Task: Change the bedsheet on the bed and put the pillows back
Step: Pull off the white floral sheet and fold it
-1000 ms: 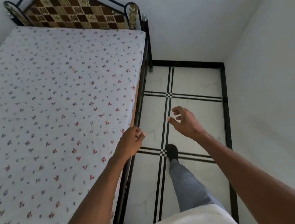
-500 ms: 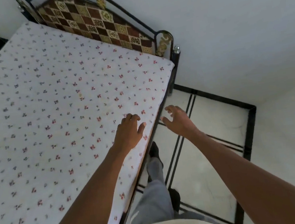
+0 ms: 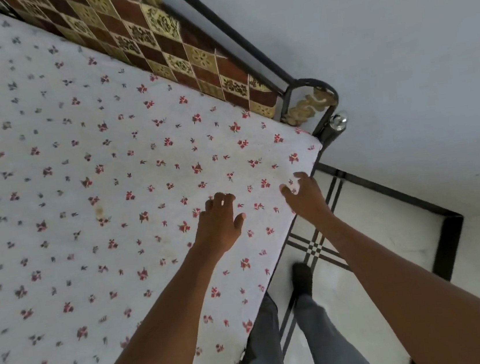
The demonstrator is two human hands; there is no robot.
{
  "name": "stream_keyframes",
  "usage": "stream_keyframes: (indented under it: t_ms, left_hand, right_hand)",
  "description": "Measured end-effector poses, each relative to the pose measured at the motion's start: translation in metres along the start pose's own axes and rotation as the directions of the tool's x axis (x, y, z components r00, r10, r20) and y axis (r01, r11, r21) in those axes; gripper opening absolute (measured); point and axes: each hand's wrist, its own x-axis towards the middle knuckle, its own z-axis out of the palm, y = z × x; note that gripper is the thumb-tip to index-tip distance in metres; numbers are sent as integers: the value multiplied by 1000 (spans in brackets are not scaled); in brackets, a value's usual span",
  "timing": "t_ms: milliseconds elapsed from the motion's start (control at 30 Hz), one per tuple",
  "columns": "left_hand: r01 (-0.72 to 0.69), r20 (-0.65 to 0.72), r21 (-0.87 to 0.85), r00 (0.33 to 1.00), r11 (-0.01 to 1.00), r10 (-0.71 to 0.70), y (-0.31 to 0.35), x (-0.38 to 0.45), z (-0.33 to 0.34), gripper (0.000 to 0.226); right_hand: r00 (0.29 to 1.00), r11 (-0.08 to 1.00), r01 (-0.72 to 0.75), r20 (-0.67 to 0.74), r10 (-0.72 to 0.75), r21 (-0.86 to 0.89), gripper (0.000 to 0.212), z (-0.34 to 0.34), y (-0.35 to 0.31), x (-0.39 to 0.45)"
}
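Bedsheet [image 3: 90, 200]: from the head view we see a white cloth with small red flowers lying flat over the whole bed, reaching to the headboard [image 3: 161, 43] and to the near side edge; whether it is a sheet or the mattress cover we cannot tell
Pillows: none in view
Left hand [image 3: 218, 225]: our fingers are spread and slightly bent over the cloth, near the side edge; the grip is wide and holds nothing, and we cannot tell whether the fingertips touch the cloth
Right hand [image 3: 305, 196]: it sits at the bed's side edge, close to the corner by the bedpost [image 3: 329, 128], fingers parted and loosely curved, grip wide and empty
Floor [image 3: 389, 224]: white tiles with black lines beside the bed, where our legs stand
Step in hand: we judge that we are reaching for the head corner of the cloth, either to pull it off or to tuck it; the frame does not settle which
Next move: we think both hands must close on the cloth at the corner, pinching the edge firmly so that it comes up or goes under the mattress evenly
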Motion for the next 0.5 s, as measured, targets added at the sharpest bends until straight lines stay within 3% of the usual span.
stream_keyframes:
  t_ms: [133, 267, 400, 500]
  left_hand:
    - [-14, -17, 51, 1000, 999, 15, -2, 53, 23, 84]
    - [-3, 66, 110, 998, 994, -4, -4, 78, 50, 112]
    - [52, 54, 220, 996, 974, -65, 1, 76, 67, 122]
    - [89, 32, 224, 995, 970, -99, 11, 79, 67, 122]
  right_hand:
    - [970, 966, -150, -158, 185, 208, 55, -6, 18, 65]
    - [910, 715, -358, 54, 410, 601, 43, -10, 39, 104]
    - [879, 563, -386, 106, 465, 731, 17, -19, 47, 109]
    - [878, 548, -343, 53, 476, 763, 16, -29, 47, 114]
